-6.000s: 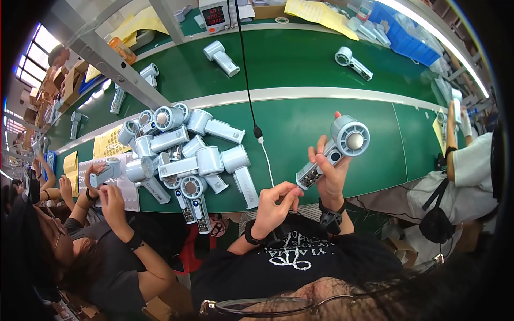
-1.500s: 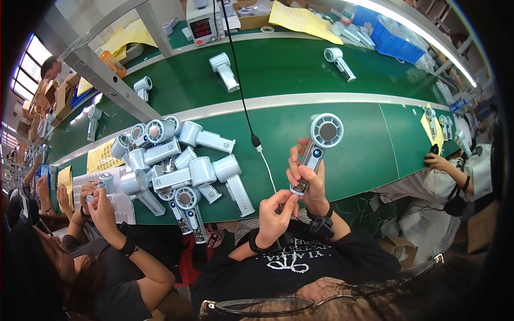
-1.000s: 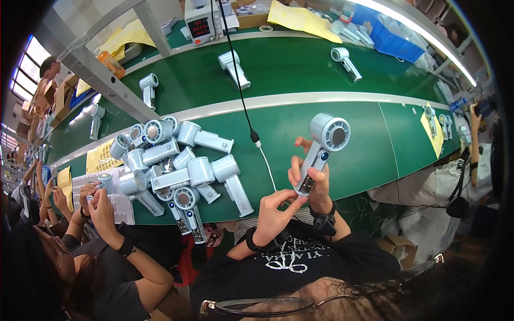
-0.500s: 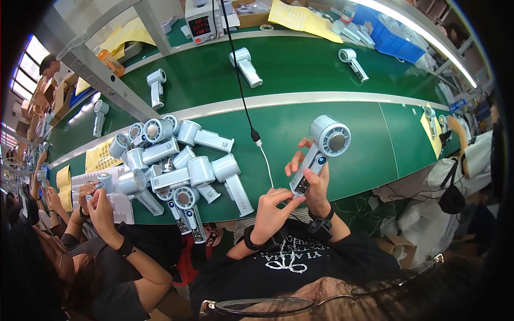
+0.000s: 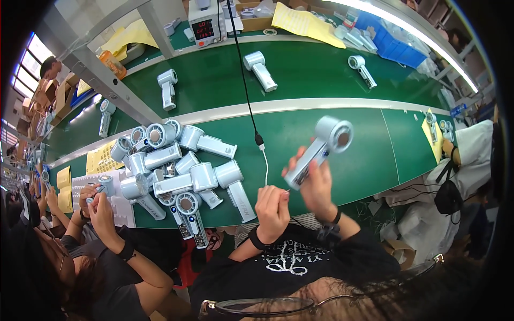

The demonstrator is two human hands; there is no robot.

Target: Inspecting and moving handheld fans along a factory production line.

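Fan (image 5: 326,134), wrapped by the right hand (image 5: 316,188), has shifted off the left hand (image 5: 272,212), whose grip pinches white cable (image 5: 266,165); counter (image 5: 373,152) stretches rightward.

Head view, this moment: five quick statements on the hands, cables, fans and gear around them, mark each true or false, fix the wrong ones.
1. The right hand holds a light-blue handheld fan. True.
2. The left hand grips that fan's round head. False: the left hand is below the head, where the white cable runs down to it.
3. The pile of fans lies to the left of the held one. True.
4. The blue bin is at the upper left. False: the blue bin is at the upper right.
5. The meter's display is dark. False: the display shows lit red digits.
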